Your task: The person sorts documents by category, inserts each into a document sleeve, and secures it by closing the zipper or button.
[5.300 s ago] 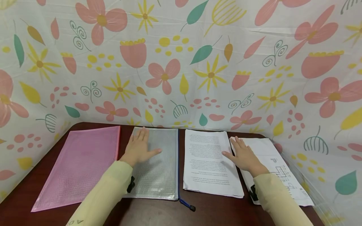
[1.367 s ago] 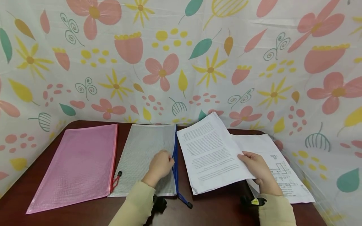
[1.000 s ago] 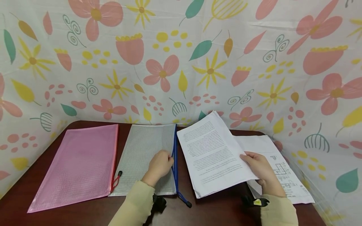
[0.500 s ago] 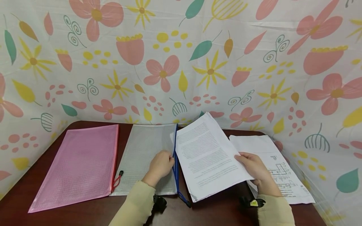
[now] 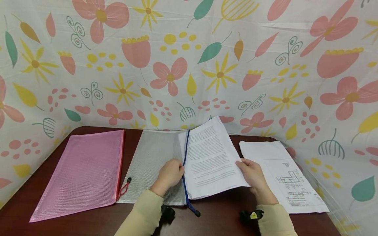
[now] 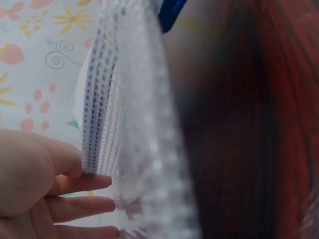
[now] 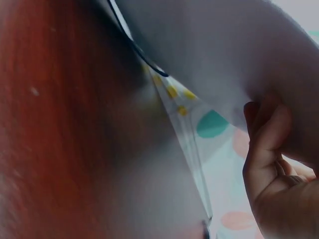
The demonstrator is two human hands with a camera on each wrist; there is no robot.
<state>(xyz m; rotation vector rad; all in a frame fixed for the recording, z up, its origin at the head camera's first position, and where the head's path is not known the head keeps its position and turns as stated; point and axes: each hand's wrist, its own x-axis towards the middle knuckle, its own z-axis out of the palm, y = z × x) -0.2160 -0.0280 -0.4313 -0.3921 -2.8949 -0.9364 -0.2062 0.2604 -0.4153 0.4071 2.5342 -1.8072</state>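
My wrist views are mostly blur: the left one shows only mesh fabric against my fingers and a dark red smear of tabletop, and the right one shows the underside of white paper with my fingers curled beneath it. In the head view my left hand [image 5: 169, 172] hides the part of the clear mesh pouch [image 5: 153, 164] it holds. Its fingers are curled and pinch the pouch's upper layer at the blue zipper edge [image 5: 185, 170], lifting it open. My right hand [image 5: 251, 172] grips the stack of printed sheets [image 5: 208, 157] at its right edge, thumb on top and fingers under. The stack is tilted, with its left edge at the pouch's opening; whether it has passed inside I cannot tell. Both sleeves reach forward from the near edge of the tabletop [image 5: 224, 213]. The print on the sheets is too small to read. A second sheet with a line drawing [image 5: 290, 183] lies flat at my right, its captions illegible. A pink mesh pouch [image 5: 82, 170] lies flat at my left.
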